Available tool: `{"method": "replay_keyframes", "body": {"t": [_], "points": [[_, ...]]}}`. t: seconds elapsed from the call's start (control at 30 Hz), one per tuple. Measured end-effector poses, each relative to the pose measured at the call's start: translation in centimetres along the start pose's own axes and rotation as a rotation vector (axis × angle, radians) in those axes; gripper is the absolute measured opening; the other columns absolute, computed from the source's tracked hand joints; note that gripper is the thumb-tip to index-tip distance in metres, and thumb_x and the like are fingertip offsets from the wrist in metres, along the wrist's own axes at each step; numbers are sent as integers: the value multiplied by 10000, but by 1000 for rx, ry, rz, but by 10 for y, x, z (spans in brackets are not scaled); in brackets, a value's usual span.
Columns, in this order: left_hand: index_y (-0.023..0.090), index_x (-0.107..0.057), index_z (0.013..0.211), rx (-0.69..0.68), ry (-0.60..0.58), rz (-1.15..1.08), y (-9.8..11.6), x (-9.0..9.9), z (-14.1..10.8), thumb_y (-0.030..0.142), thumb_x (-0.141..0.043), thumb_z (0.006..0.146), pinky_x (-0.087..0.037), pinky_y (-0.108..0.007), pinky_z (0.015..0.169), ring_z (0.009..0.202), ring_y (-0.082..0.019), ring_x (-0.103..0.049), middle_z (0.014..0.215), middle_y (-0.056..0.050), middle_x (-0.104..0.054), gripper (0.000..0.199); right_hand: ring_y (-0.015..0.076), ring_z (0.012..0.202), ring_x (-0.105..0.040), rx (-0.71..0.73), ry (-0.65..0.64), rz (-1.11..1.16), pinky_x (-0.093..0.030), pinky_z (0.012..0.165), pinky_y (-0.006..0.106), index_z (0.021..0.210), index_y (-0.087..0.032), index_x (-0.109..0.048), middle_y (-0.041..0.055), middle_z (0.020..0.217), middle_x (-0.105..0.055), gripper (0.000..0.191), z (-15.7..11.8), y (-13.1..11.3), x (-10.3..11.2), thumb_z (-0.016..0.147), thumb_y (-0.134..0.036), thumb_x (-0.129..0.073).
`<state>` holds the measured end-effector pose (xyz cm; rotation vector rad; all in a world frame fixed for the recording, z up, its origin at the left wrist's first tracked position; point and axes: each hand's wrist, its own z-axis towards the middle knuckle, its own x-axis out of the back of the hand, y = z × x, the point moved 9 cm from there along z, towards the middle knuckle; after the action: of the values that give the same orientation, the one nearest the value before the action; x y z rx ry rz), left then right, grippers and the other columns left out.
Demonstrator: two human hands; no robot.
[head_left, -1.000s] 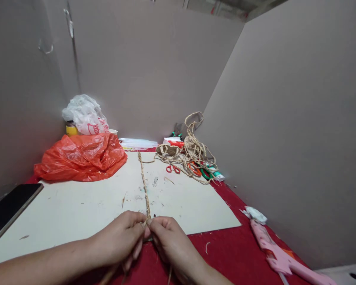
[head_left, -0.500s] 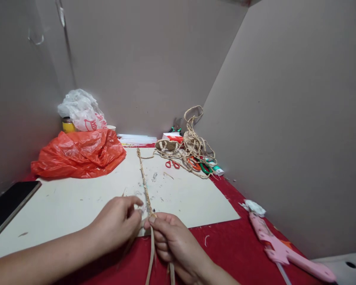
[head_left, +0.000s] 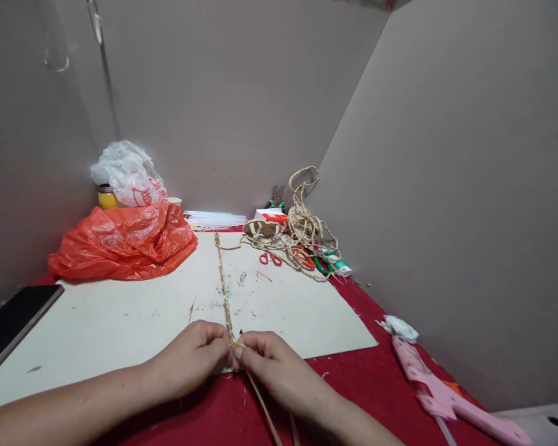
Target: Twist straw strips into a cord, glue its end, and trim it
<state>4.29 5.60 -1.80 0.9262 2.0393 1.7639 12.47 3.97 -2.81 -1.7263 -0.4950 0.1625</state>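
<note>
A thin straw-coloured braid runs from the far side of a white board down to my hands. My left hand is closed at the braid's near end, its fingertips pinched against the left side. From the right, my right hand pinches the flat strands where the braid ends, thumb on top. Loose strands trail below my right hand over the red cloth. Both sets of fingertips almost meet, so the exact crossing of the strands is partly hidden.
The white board lies on a red cloth. An orange plastic bag and a phone are at left. A heap of braided cord with red-handled scissors lies at back right. A pink glue gun rests at right.
My left hand has moved in to the right and closed at the braid's end. The loose strands below have swung to the right. My right hand keeps its pinch.
</note>
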Motion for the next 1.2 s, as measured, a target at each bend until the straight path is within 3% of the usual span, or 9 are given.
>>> {"method": "replay_keyframes", "body": {"t": [0.17,0.27,0.47,0.67,0.8,0.9,0.97,1.13,1.2], "points": [[171,-460,589,40,-33,-97,-7,-6,3,413,-509,778,-197,-225,486,495,-77,-244,505,81,-331,311,124,615,-460,103,120,-446,-320,576,227,682,-170,-544,-1,657,-549,280,-5,-17,4,891,-298,-410],[170,-463,581,51,-11,-153,-8,-5,3,419,-522,757,-192,-224,480,485,-73,-249,502,75,-354,310,132,615,-482,99,96,-528,-322,570,227,697,-176,-568,13,678,-592,258,-8,-20,5,882,-280,-421],[176,-437,564,62,45,-107,-13,0,2,388,-505,761,-167,-224,470,474,-70,-223,493,82,-323,297,120,585,-447,-10,106,-472,-326,541,216,634,-175,-528,-6,611,-534,256,-19,-16,19,853,-275,-440],[139,-592,605,23,0,-266,-6,-7,1,380,-520,747,-369,-240,611,572,-122,-476,546,5,-553,289,105,406,-409,-197,6,-193,-305,406,203,700,-192,-515,-38,474,-439,248,-24,11,-20,865,-287,-356],[147,-558,590,80,16,-349,-9,-9,-1,330,-597,677,-346,-228,559,546,-115,-470,535,14,-561,206,109,480,-441,-16,96,-448,-303,467,222,645,-195,-472,6,550,-512,240,-22,3,-26,857,-274,-393],[143,-545,630,107,55,-340,-14,-6,-3,328,-660,637,-301,-213,536,524,-90,-430,563,18,-585,219,95,484,-347,49,-3,-621,-251,473,237,598,-190,-449,-17,533,-448,248,-31,-10,-28,831,-275,-450],[137,-548,637,101,45,-369,-14,-6,-3,351,-674,634,-297,-211,544,534,-87,-434,591,9,-601,248,93,479,-314,50,-28,-579,-239,460,234,574,-186,-448,-30,514,-393,310,-38,-20,-19,849,-328,-446],[150,-533,636,130,14,-390,-12,-7,-2,420,-703,630,-182,-208,474,439,-55,-291,466,74,-459,320,154,694,-518,125,361,-330,-397,618,239,844,-181,-594,25,754,-590,294,-39,-48,36,870,-441,-459],[157,-525,637,138,-10,-405,-10,-8,-2,434,-704,634,-170,-210,468,421,-51,-252,438,92,-406,330,158,714,-540,72,258,-237,-412,643,249,990,-181,-584,38,837,-613,313,-26,-39,29,859,-446,-480]]}}
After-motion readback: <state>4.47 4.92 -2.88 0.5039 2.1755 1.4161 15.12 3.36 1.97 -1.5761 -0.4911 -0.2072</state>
